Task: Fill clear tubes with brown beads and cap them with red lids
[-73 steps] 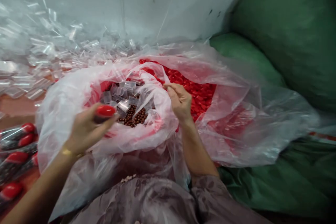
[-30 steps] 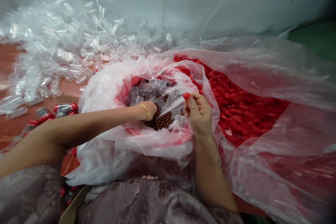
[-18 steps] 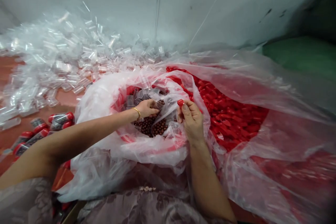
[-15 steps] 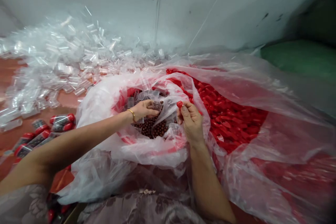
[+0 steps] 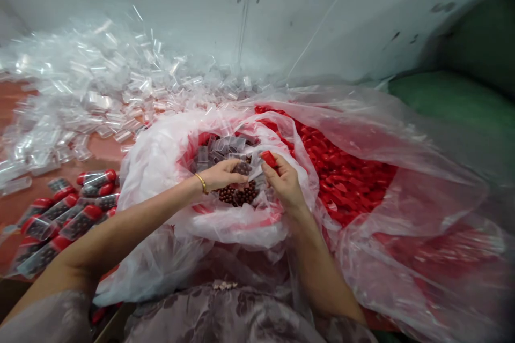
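Pinching red cap (image 5: 269, 159), right hand (image 5: 285, 181); clear tube (image 5: 242, 168), left hand (image 5: 223, 174); bag (image 5: 148, 155) holding brown beads (image 5: 239, 196), loose tubes (image 5: 232, 144)

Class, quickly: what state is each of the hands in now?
Left hand: closed, holding a clear tube.
Right hand: closed, holding a red cap.

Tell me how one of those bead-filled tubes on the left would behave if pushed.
A bead-filled tube would probably roll, since its sides look round. The dark beads inside likely make it heavier than the empty clear tubes. Its straight, undented shape suggests fair stiffness.
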`<state>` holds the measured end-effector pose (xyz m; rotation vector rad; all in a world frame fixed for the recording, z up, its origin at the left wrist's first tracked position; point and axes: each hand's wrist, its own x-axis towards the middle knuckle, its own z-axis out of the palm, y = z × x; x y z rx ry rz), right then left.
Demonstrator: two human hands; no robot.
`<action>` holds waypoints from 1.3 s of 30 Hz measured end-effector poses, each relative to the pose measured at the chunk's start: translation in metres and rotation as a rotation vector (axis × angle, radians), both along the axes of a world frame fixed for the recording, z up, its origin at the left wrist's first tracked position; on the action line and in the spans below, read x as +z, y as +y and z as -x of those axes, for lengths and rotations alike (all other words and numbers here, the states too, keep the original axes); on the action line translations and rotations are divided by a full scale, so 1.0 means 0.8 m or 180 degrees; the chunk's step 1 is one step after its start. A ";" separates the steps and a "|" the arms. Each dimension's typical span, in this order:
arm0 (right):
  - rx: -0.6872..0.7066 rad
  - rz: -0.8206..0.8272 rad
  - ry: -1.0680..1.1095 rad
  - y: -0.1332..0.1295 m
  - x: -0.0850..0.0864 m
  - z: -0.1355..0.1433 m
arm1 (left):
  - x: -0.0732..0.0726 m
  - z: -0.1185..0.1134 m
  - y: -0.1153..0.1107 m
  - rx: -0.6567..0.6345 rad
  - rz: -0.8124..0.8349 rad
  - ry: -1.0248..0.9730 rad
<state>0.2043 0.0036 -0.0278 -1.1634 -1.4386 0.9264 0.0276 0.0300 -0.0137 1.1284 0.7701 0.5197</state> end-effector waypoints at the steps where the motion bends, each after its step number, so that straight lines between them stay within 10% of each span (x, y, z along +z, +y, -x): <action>1: 0.0149 0.0024 -0.0055 0.001 0.005 0.003 | 0.001 0.001 -0.001 -0.0132 -0.0002 -0.0031; 6: 0.0717 -0.0078 -0.0360 0.008 0.021 0.013 | 0.001 0.009 -0.001 -0.0517 -0.0037 -0.0250; 26: 0.0382 0.0537 -0.0037 0.007 0.008 0.009 | -0.009 0.005 0.005 -0.0377 -0.0534 -0.0633; 39: 0.0384 -0.1413 -0.1840 -0.003 0.012 -0.003 | -0.008 0.004 0.003 0.0048 -0.0625 -0.0344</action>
